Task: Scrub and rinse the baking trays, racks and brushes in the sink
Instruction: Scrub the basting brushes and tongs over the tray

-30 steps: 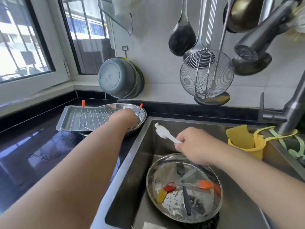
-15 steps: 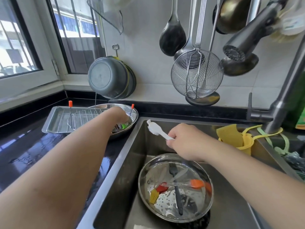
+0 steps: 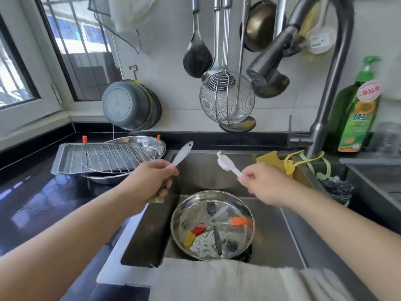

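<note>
My left hand (image 3: 152,181) grips a brush with a translucent white handle (image 3: 182,156) and a green head half hidden under my fingers, at the sink's left rim. My right hand (image 3: 262,184) pinches a small white scrubbing brush (image 3: 226,163) above the sink. Below, a round steel pan (image 3: 249,210) lies in the sink (image 3: 208,170) holding red, yellow and orange silicone brushes and a dark utensil in soapy water. On the left counter a rectangular baking tray (image 3: 65,158) carries a round wire rack (image 3: 112,157) and leans on a steel bowl (image 3: 160,146).
The faucet spout (image 3: 267,64) hangs over the sink. Ladles and a wire skimmer (image 3: 226,98) hang on the wall, and a grey basin (image 3: 128,105) hangs at the left. A green soap bottle (image 3: 358,109) stands right; yellow gloves (image 3: 273,161) drape the rim. A white towel (image 3: 217,279) lies in front.
My left hand has come back from the steel bowl on the counter to the sink's rim, now holding a white-handled brush. My right hand with the scrubbing brush stayed over the sink.
</note>
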`<action>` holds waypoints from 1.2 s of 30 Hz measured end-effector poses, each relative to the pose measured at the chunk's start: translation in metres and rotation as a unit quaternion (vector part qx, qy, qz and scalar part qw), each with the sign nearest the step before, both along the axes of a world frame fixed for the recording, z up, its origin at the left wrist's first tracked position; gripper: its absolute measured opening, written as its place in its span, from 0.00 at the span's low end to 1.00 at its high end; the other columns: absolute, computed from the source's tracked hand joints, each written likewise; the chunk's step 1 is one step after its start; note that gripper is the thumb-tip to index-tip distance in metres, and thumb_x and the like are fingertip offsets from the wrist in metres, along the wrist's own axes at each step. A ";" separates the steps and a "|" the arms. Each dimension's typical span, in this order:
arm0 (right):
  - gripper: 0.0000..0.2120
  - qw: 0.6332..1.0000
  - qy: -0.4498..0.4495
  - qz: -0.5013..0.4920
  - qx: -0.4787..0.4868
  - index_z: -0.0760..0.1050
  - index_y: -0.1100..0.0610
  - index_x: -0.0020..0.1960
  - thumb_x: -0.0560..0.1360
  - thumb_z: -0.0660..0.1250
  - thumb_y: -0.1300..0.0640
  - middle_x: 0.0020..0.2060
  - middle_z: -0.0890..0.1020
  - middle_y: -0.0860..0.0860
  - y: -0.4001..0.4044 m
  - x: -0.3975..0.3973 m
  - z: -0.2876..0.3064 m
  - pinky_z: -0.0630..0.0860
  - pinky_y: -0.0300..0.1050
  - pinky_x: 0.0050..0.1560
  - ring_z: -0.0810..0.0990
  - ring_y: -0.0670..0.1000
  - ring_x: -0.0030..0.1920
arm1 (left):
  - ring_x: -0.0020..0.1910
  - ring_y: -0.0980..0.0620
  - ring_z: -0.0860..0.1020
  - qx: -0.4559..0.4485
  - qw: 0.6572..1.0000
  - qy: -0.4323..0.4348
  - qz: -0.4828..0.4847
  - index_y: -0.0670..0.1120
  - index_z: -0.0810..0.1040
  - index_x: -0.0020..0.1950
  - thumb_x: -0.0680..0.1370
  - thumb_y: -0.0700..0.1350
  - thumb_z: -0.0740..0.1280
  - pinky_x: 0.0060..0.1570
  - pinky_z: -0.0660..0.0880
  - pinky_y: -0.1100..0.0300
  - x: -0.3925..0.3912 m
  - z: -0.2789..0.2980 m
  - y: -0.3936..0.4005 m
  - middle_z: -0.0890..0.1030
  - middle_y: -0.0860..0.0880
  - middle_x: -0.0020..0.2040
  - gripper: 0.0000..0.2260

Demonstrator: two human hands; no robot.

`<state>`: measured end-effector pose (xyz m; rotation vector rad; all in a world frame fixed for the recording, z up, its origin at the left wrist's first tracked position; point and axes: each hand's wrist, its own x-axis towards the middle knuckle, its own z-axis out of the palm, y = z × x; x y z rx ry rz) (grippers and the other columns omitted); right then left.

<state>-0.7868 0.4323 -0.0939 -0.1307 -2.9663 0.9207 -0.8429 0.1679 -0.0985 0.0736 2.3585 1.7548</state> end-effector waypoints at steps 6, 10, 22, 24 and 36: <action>0.15 0.992 0.081 -0.088 -0.038 0.79 0.57 0.44 0.84 0.60 0.53 0.34 0.79 0.55 0.028 0.022 -0.046 0.68 0.50 0.35 0.73 0.53 0.34 | 0.26 0.53 0.66 0.046 0.998 -0.011 -0.034 0.45 0.86 0.49 0.83 0.45 0.67 0.26 0.61 0.62 0.022 -0.039 0.072 0.73 0.48 0.32 0.10; 0.13 0.991 0.088 -0.099 0.008 0.80 0.54 0.47 0.84 0.59 0.51 0.31 0.75 0.48 0.026 0.017 -0.047 0.60 0.46 0.31 0.70 0.50 0.32 | 0.29 0.51 0.68 -0.026 0.996 0.042 -0.072 0.47 0.87 0.46 0.83 0.44 0.67 0.26 0.63 0.63 0.027 -0.058 0.087 0.73 0.49 0.30 0.10; 0.17 0.985 0.090 -0.113 0.092 0.78 0.53 0.43 0.84 0.57 0.48 0.34 0.77 0.50 0.014 0.015 -0.046 0.68 0.48 0.32 0.75 0.55 0.36 | 0.26 0.54 0.62 0.068 0.992 0.044 -0.098 0.45 0.86 0.48 0.85 0.44 0.65 0.27 0.60 0.61 0.017 -0.062 0.083 0.67 0.50 0.29 0.12; 0.18 0.991 0.078 -0.058 0.091 0.75 0.52 0.39 0.84 0.58 0.48 0.31 0.75 0.50 0.004 0.020 -0.050 0.67 0.50 0.32 0.74 0.54 0.34 | 0.27 0.54 0.62 0.061 0.992 0.045 -0.101 0.47 0.86 0.46 0.85 0.44 0.64 0.28 0.60 0.60 0.017 -0.062 0.083 0.68 0.50 0.30 0.13; 0.17 0.991 0.092 -0.039 0.084 0.76 0.53 0.39 0.84 0.59 0.49 0.31 0.76 0.50 0.001 0.019 -0.047 0.72 0.52 0.35 0.75 0.55 0.35 | 0.27 0.53 0.64 0.105 0.988 0.026 -0.111 0.50 0.86 0.41 0.86 0.42 0.63 0.28 0.63 0.62 0.018 -0.061 0.083 0.70 0.47 0.32 0.17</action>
